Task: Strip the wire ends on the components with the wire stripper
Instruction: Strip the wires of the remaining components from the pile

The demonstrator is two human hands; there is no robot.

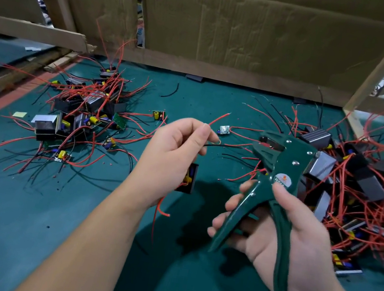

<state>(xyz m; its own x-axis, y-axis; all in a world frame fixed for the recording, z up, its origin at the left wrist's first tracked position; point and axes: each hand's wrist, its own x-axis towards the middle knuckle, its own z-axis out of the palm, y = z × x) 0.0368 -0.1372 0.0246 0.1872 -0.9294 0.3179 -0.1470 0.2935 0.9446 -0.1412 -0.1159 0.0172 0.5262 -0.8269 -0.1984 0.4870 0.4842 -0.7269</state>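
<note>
Two hands up over the mat (19, 217), one tool between them. Gripping the stripper (282, 166) in the right hand (279, 237): fingers curled round the front handle, palm backing the rear one. Handles spread, so jaws standing open to take a wire. Pinching a black wire (224, 146) in the left hand (175, 147), thumb against forefinger, just left of the stripper. Free end level and aimed at the jaws, just short of them. Pinched near the tip, probably to keep it stiff for feeding. Component (190, 178) dangling under that hand, left of the stripper's handles, with a red wire (159, 206) trailing down. Left heap (85, 106) well left of the stripper, right heap (358, 187) just right of it. Likely one done and one waiting; cannot tell which.
</note>
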